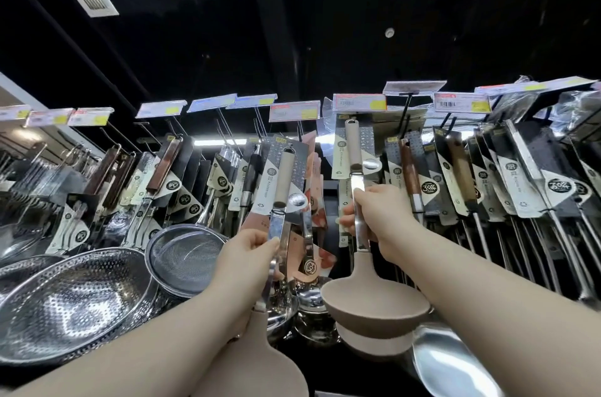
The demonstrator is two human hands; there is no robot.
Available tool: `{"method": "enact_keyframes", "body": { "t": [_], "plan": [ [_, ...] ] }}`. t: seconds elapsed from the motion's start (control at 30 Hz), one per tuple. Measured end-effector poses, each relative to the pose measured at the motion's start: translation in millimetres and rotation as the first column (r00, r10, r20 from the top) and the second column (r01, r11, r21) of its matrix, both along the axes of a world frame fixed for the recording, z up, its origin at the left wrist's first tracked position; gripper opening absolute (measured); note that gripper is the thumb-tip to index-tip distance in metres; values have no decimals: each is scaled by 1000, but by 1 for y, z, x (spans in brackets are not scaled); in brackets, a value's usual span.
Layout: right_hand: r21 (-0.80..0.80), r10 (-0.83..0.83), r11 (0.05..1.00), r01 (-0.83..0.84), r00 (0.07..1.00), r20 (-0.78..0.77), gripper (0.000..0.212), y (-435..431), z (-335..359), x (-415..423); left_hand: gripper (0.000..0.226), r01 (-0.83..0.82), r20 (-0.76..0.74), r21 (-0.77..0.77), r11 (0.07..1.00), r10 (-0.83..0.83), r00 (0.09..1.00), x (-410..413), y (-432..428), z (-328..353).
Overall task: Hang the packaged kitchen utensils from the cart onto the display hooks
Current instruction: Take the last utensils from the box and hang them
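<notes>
My right hand [377,217] grips the steel shaft of a beige ladle [374,302]. Its beige handle [353,143] reaches up to a display hook under a price tag [359,102], in front of its card packaging. My left hand [247,253] holds the steel shaft of a second beige utensil, a turner whose flat head [270,364] shows at the bottom. Its beige handle [284,175] and printed card point up toward the hooks. The cart is out of view.
Rows of packaged utensils hang from hooks across the wall, wooden-handled ones [409,175] to the right. Perforated steel colanders [74,302] and a mesh strainer [185,253] sit low left. A steel ladle bowl [448,361] hangs at lower right. Price tags line the top.
</notes>
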State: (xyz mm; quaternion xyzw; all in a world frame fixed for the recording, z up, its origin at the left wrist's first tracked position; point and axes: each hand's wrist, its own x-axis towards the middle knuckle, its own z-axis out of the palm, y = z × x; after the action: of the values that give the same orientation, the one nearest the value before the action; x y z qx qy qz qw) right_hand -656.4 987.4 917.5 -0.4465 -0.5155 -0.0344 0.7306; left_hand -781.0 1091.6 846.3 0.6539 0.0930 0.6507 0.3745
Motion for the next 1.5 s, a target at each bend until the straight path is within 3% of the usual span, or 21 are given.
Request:
{"method": "enact_keyframes", "body": {
  "t": [0.17,0.6,1.1,1.17,1.23,1.27,1.3,1.33,1.37,1.4,1.43,1.5],
  "plan": [
    [-16,89,996,-91,991,-97,18,-11,12,-9,18,17,0,-12,1000,-17,1000,-2,0,-2],
    [-178,-115,978,105,992,-50,27,25,5,34,14,107,19,30,994,-107,994,4,0,0],
    [-192,-127,975,109,988,-86,17,89,0,102,15,115,-40,113,987,-111,993,31,-9,6],
    [-243,-264,935,259,964,12,21,86,3,99,15,140,-32,99,985,-137,990,36,-9,7],
    [-234,-582,745,625,780,230,34,72,5,93,15,168,-22,90,982,-166,986,41,-9,6],
    [-140,-663,699,701,709,243,37,62,3,86,16,187,-16,82,979,-186,982,45,-9,5],
    [-24,-666,727,686,713,220,35,53,1,79,16,213,-12,71,975,-212,977,49,-10,4],
    [62,-568,821,567,802,183,33,44,-2,72,16,240,-9,58,969,-240,971,52,-11,3],
    [61,-353,936,348,925,142,36,35,-5,60,15,258,-9,48,965,-258,966,56,-12,3],
    [-33,-95,995,99,990,100,42,26,-9,48,14,263,-14,45,964,-263,965,60,-14,4],
    [-153,84,985,-73,994,68,47,20,-13,39,12,255,-19,51,966,-254,967,63,-15,5],
    [-266,192,948,-172,980,48,45,16,-18,30,11,242,-17,68,968,-241,970,70,-18,8]
  ]
}}
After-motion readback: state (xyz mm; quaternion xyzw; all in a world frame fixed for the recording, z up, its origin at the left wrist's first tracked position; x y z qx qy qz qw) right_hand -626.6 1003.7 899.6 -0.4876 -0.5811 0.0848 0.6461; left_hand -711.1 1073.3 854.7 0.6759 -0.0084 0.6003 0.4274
